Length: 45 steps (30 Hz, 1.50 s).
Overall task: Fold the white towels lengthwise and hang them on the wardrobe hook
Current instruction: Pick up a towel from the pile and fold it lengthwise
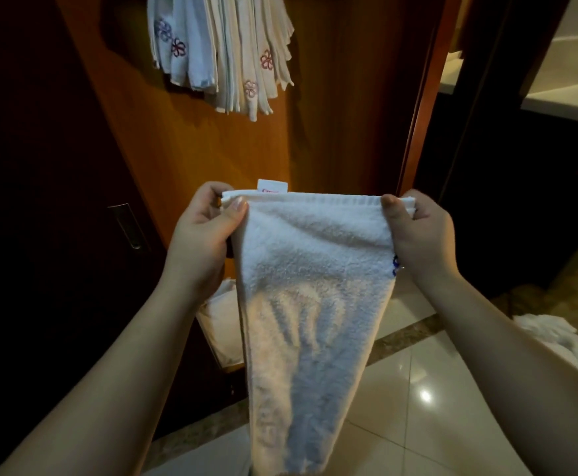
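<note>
So, both hands were up at chest height, forearms reaching forward and converging on one white towel (315, 286). Left hand (201, 231) pinched the top left corner: thumb pressed on the near face, fingers curled behind the hem. Right hand (421, 231) gripped the top right corner the same way, thumb tip on the front edge, fingers wrapped behind, several layers of hem visible at that corner. Top edge was stretched flat and level between the two hands. A small white label (272, 186) with red print stuck up from the top hem near the left hand. Towel hung straight down from the grip and narrowed toward the bottom of the frame, layers doubled. A bit of blue embroidery (396, 264) showed at its right edge, just under the right hand.

Room: wooden wardrobe panel (332, 115) straight ahead, orange-brown, dimly lit. A bunch of hung towels (225, 53) draped on it at the top, white and cream, with pink and blue flower embroidery; the hook itself was hidden behind them. Dark door (40, 201) on the left with a recessed metal handle (129, 225). Glossy pale tiled floor (418, 407) below, with a dark stone border strip and a light reflection. Something white and flat sat low against the wardrobe behind the held towel, partly hidden, couldn't tell what. Crumpled white towel pile (555, 338) at the right edge behind the right forearm. Pale counter (562, 101) in the far upper right.
</note>
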Each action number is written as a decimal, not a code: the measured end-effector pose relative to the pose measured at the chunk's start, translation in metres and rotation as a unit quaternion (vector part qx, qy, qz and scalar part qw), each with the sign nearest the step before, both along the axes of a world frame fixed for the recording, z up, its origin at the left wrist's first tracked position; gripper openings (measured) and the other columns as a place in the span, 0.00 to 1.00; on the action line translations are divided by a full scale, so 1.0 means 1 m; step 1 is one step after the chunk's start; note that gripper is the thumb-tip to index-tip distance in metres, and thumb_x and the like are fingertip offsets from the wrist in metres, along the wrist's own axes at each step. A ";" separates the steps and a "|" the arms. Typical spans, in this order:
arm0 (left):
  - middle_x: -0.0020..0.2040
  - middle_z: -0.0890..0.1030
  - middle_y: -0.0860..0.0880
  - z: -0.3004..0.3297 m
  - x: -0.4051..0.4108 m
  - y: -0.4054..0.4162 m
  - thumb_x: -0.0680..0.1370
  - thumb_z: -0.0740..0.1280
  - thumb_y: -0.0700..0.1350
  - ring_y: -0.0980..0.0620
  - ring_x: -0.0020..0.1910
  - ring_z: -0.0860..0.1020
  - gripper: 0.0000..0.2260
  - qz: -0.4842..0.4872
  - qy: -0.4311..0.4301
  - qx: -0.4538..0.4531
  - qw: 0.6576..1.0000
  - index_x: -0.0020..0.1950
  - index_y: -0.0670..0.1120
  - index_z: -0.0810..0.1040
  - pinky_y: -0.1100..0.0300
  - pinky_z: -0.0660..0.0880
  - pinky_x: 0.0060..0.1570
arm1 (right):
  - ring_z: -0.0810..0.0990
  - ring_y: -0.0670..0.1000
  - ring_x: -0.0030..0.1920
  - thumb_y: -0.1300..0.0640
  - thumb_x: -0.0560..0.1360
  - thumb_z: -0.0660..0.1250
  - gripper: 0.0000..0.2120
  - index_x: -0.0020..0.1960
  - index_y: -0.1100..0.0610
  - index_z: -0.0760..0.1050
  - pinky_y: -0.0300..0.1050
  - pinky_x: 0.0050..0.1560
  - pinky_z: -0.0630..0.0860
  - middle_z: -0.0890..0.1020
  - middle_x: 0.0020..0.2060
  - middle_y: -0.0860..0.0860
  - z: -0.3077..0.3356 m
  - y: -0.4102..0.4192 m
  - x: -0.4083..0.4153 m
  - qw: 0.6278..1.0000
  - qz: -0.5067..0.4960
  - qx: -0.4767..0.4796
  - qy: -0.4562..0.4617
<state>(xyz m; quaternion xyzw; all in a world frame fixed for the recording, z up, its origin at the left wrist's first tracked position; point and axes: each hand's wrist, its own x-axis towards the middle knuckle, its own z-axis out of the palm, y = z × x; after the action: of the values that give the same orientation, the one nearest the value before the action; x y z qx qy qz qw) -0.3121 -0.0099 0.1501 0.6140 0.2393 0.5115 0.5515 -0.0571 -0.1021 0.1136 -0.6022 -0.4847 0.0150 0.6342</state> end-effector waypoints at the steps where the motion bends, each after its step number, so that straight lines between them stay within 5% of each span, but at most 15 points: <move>1: 0.34 0.78 0.56 0.000 0.000 -0.001 0.76 0.66 0.46 0.58 0.32 0.76 0.03 0.001 -0.003 -0.002 1.000 0.43 0.53 0.74 0.64 0.72 0.29 | 0.70 0.39 0.27 0.26 0.73 0.60 0.26 0.32 0.47 0.65 0.31 0.26 0.62 0.71 0.26 0.42 -0.002 -0.001 -0.001 1.000 -0.011 0.009 -0.010; 6: 0.36 0.80 0.56 0.003 -0.004 -0.005 0.78 0.65 0.44 0.58 0.33 0.78 0.03 -0.008 -0.029 -0.013 0.999 0.45 0.51 0.75 0.64 0.75 0.30 | 0.71 0.37 0.28 0.26 0.75 0.53 0.25 0.33 0.45 0.62 0.30 0.26 0.63 0.67 0.27 0.43 0.001 -0.003 -0.006 0.998 -0.026 0.024 -0.057; 11: 0.36 0.83 0.54 0.009 -0.001 -0.005 0.82 0.62 0.39 0.56 0.34 0.81 0.07 0.019 -0.050 -0.060 0.997 0.46 0.48 0.73 0.61 0.77 0.30 | 0.70 0.38 0.28 0.25 0.74 0.53 0.33 0.34 0.55 0.67 0.30 0.27 0.63 0.68 0.28 0.45 0.021 0.013 -0.004 0.999 -0.010 0.015 -0.045; 14: 0.36 0.83 0.52 0.014 0.007 -0.002 0.83 0.61 0.39 0.55 0.34 0.81 0.06 0.037 -0.053 -0.096 0.993 0.48 0.45 0.73 0.62 0.78 0.31 | 0.80 0.43 0.37 0.24 0.70 0.62 0.35 0.45 0.58 0.79 0.37 0.36 0.73 0.81 0.36 0.48 0.021 0.025 0.013 0.988 0.129 -0.028 0.080; 17: 0.37 0.83 0.50 0.017 0.012 0.002 0.84 0.61 0.40 0.54 0.34 0.81 0.05 0.053 -0.047 -0.122 0.990 0.49 0.45 0.74 0.61 0.77 0.33 | 0.87 0.51 0.48 0.36 0.65 0.76 0.28 0.55 0.55 0.82 0.42 0.43 0.82 0.88 0.49 0.51 -0.015 0.023 0.017 0.906 0.309 -0.149 0.249; 21: 0.36 0.82 0.53 0.013 0.004 0.008 0.83 0.62 0.40 0.55 0.33 0.80 0.07 0.068 -0.003 -0.113 0.991 0.46 0.48 0.73 0.60 0.75 0.32 | 0.86 0.49 0.52 0.31 0.63 0.75 0.34 0.61 0.52 0.80 0.47 0.49 0.82 0.87 0.52 0.47 -0.047 0.026 0.008 0.934 0.215 -0.165 0.234; 25: 0.36 0.82 0.54 0.008 -0.008 0.011 0.83 0.62 0.41 0.55 0.33 0.80 0.06 0.089 0.044 -0.090 0.991 0.46 0.48 0.73 0.62 0.75 0.28 | 0.85 0.39 0.46 0.19 0.63 0.65 0.24 0.51 0.31 0.80 0.45 0.48 0.79 0.85 0.47 0.34 -0.034 0.023 0.007 0.968 0.133 -0.170 0.131; 27: 0.36 0.82 0.54 0.011 -0.014 0.013 0.83 0.62 0.41 0.55 0.32 0.80 0.06 0.095 0.061 -0.083 0.990 0.47 0.48 0.74 0.63 0.74 0.27 | 0.85 0.39 0.45 0.19 0.64 0.64 0.21 0.49 0.29 0.80 0.46 0.48 0.81 0.86 0.46 0.35 -0.031 0.020 0.003 0.965 0.149 -0.182 0.113; 34: 0.41 0.84 0.47 0.021 -0.023 0.013 0.82 0.63 0.39 0.51 0.38 0.82 0.04 0.061 0.032 -0.098 0.993 0.49 0.43 0.76 0.60 0.78 0.36 | 0.83 0.59 0.60 0.40 0.65 0.81 0.27 0.58 0.53 0.85 0.50 0.53 0.82 0.84 0.59 0.58 -0.018 0.013 -0.006 0.852 0.379 -0.154 0.327; 41: 0.40 0.84 0.50 0.041 -0.039 0.016 0.77 0.66 0.43 0.53 0.37 0.83 0.02 0.030 -0.059 -0.011 0.998 0.48 0.44 0.76 0.62 0.78 0.35 | 0.81 0.60 0.63 0.49 0.71 0.76 0.25 0.64 0.59 0.80 0.53 0.54 0.81 0.82 0.63 0.60 -0.002 0.013 -0.027 0.789 0.432 -0.072 0.431; 45: 0.60 0.84 0.41 0.001 -0.045 0.011 0.68 0.78 0.57 0.42 0.57 0.83 0.27 -0.172 -0.064 -0.209 0.961 0.61 0.44 0.83 0.47 0.82 0.51 | 0.77 0.63 0.67 0.49 0.72 0.77 0.35 0.72 0.61 0.70 0.57 0.58 0.80 0.78 0.67 0.63 -0.006 0.017 -0.044 0.759 0.447 -0.078 0.467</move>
<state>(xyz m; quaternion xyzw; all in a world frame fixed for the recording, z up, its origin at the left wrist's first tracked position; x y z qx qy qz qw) -0.3566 0.0009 0.1511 0.4832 0.1953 0.3857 0.7613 -0.1010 -0.0848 0.1075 -0.2828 -0.3399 0.6135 0.6543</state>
